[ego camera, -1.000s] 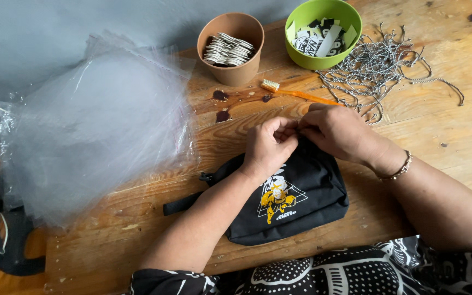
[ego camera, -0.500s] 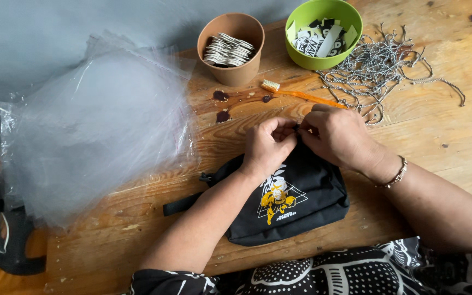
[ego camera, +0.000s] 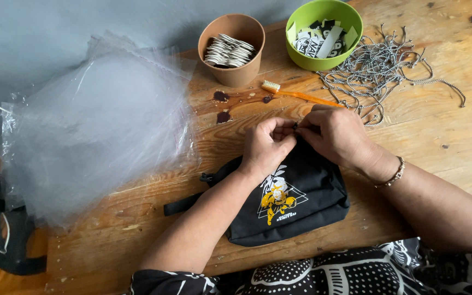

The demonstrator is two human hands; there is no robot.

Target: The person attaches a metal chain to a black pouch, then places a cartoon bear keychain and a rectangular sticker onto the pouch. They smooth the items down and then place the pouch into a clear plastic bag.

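Black fabric pouch [ego camera: 296, 205] with yellow print, one, flat on wooden table [ego camera: 443, 125]; left hand [ego camera: 266, 147] and right hand [ego camera: 337, 134] pinched together on its top edge. Beyond: one brown cup [ego camera: 233, 52], one green bowl [ego camera: 323, 33], one orange toothbrush [ego camera: 299, 94].

Soft black fabric pouch [ego camera: 301, 191]: yellow-and-white print. Round plastic bowl [ego camera: 323, 34]: lime green. Cylindrical paper cup [ego camera: 235, 50]: brown. Slim plastic toothbrush [ego camera: 301, 95]: orange (pale bristles). Loose cord pile [ego camera: 381, 68]: black-and-white speckled. Wooden plank worktop [ego camera: 438, 125]: light brown, dark-stained.
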